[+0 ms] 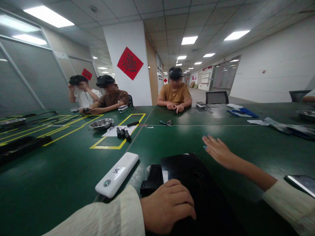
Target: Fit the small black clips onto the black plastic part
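In the lower middle lies a large black glossy casing [188,164]; I cannot make out exactly what it is. My left hand [169,206] is over its left part, fingers bent and close together on it, thumb hidden. Beside that hand sits a smaller black boxy piece [151,183], touching or close to the casing. To the right, above the green table, my right hand [220,152] is stretched out, open, with nothing in it. A white power bank [117,175] with a small label lies left of the casing.
Black cylindrical parts [124,133] and a metal bowl [101,124] stand farther left near yellow tape. Pliers [165,123] lie midtable. A phone [302,183] is at the right edge, plastic bags [290,126] beyond. Several people sit across, one person [175,93] facing me.
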A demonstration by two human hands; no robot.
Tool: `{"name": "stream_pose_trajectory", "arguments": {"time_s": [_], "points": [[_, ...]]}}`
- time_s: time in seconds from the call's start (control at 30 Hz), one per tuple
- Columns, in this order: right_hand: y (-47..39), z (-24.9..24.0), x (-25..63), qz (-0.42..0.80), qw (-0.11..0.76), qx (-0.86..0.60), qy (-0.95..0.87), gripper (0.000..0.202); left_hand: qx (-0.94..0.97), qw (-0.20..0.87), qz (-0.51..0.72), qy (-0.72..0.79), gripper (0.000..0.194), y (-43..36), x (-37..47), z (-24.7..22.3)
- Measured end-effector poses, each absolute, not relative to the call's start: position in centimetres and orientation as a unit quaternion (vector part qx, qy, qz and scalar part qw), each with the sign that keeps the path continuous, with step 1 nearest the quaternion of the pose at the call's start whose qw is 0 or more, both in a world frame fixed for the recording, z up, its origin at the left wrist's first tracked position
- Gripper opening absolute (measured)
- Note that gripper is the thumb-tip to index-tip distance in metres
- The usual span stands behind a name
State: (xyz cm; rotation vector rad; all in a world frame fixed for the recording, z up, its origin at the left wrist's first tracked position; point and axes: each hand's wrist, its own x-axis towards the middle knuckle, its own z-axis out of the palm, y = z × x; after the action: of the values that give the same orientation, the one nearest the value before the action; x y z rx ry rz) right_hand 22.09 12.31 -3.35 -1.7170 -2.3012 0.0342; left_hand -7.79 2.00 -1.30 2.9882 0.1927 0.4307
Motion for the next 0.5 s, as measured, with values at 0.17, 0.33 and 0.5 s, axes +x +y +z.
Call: {"name": "stream_pose_trajectory", "arguments": {"time_s": [0.17,0.33,0.5], "points": [[10.1,-5.3,19.7,0.135,0.172,-0.457,-0.862,0.051,0.982,0.013,0.185,0.036,0.021,1.9,-7.9,-1.5],[9.3,-5.6,19.1,0.132,0.218,-0.502,-0.827,0.051,0.953,-0.106,0.283,0.021,0.012,1.4,-8.4,-2.6],[4.4,-2.7,14.3,0.069,0.298,-0.459,-0.834,0.054,0.913,-0.154,0.375,-0.048,0.015,1.9,-9.3,-6.1]]}}
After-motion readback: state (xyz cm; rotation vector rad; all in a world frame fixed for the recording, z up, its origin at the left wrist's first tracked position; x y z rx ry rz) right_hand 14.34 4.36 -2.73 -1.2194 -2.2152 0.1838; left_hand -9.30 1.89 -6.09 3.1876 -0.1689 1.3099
